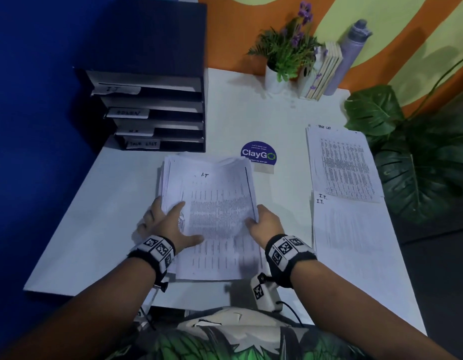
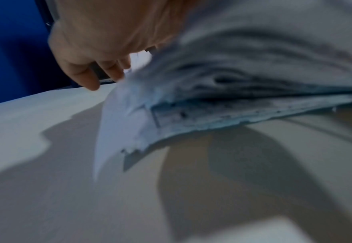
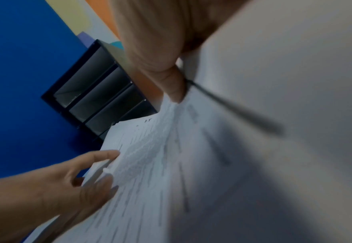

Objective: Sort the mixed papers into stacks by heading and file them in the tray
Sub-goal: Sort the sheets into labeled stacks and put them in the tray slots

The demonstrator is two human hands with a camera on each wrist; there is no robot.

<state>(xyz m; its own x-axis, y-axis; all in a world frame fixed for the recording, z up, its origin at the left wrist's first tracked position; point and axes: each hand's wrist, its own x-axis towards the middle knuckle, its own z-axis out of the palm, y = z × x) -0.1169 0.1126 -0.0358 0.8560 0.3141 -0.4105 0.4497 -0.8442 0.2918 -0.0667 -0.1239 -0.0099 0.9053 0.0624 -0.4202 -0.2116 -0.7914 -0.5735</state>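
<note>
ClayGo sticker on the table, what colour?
Dark purple-blue ClayGo sticker with white lettering and a green ring; head view shows it best.

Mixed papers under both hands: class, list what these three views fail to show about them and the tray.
- Lower sheets' headings: in the head view the top I.T sheet covers the mixed pile.
- Printed text: too small in the head view, blurred in the right wrist view.
- Tray middle labels: too blurred to read.
- Right hand fingers: under the sheet's edge.
- Left hand fingertips: behind the pile's side.
</note>
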